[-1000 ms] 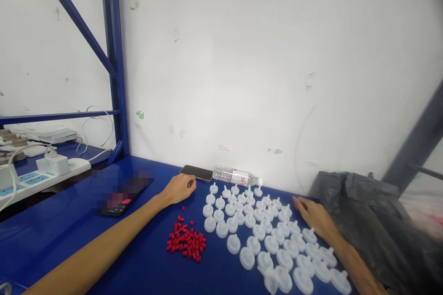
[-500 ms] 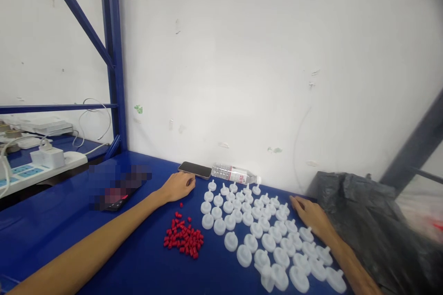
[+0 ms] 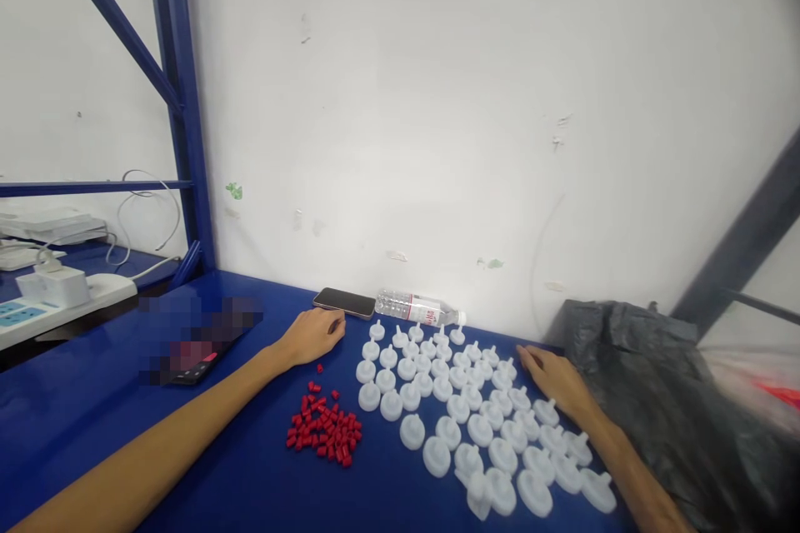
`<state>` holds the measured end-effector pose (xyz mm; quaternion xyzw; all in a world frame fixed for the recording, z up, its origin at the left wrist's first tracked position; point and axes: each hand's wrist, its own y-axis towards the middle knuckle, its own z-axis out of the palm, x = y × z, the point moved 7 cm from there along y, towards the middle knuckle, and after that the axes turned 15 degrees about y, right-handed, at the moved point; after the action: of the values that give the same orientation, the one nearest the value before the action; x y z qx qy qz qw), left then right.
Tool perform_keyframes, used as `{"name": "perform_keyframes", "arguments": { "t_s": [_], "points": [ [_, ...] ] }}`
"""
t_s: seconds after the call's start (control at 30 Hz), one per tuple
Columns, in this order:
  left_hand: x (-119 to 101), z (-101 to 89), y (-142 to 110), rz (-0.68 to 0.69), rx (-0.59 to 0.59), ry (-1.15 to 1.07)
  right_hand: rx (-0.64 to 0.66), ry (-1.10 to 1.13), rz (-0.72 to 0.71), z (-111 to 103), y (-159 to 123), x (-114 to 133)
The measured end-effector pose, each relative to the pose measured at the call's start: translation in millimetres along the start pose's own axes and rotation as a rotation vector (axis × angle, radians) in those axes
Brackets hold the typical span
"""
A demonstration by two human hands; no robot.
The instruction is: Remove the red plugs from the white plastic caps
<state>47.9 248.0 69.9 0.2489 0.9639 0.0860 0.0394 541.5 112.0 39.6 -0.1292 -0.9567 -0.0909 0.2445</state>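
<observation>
My left hand rests on the blue table, fingers curled loosely, just in front of a dark phone. Nothing shows in it. My right hand lies flat with fingers stretched out at the right edge of several white round parts set out in rows, touching the nearest ones. A pile of small red caps lies between my left forearm and the white parts.
A clear water bottle lies by the white wall beside the phone. A dark grey plastic bag sits at the right. A black device lies at the left. A power strip with cables sits beyond the blue frame post.
Both hands stay where they were on the table. The view has shifted, so everything sits slightly lower-left in the picture.
</observation>
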Motion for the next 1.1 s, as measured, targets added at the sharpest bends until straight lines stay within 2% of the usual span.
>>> {"name": "perform_keyframes", "arguments": {
  "t_s": [0.3, 0.4, 0.57, 0.73, 0.9, 1.1],
  "points": [
    [0, 6.0, 0, -0.017, 0.069, -0.134, 0.02, 0.007, -0.003, 1, -1, 0],
    [6, 7.9, 4, 0.04, 0.184, -0.248, 0.025, -0.012, 0.007, 1, 0, -1],
    [16, 0.6, -5, 0.267, 0.435, -0.416, 0.032, -0.029, 0.017, 2, 2, -4],
    [21, 0.5, -14, 0.382, 0.565, -0.424, 0.038, -0.032, 0.019, 3, 2, -6],
    [20, 8.0, -14, 0.421, 0.595, -0.379, 0.035, -0.033, 0.023, 3, 3, -6],
    [12, 11.7, -14, 0.426, 0.545, -0.347, 0.048, -0.026, 0.017, 2, -1, -2]
  ]
}}
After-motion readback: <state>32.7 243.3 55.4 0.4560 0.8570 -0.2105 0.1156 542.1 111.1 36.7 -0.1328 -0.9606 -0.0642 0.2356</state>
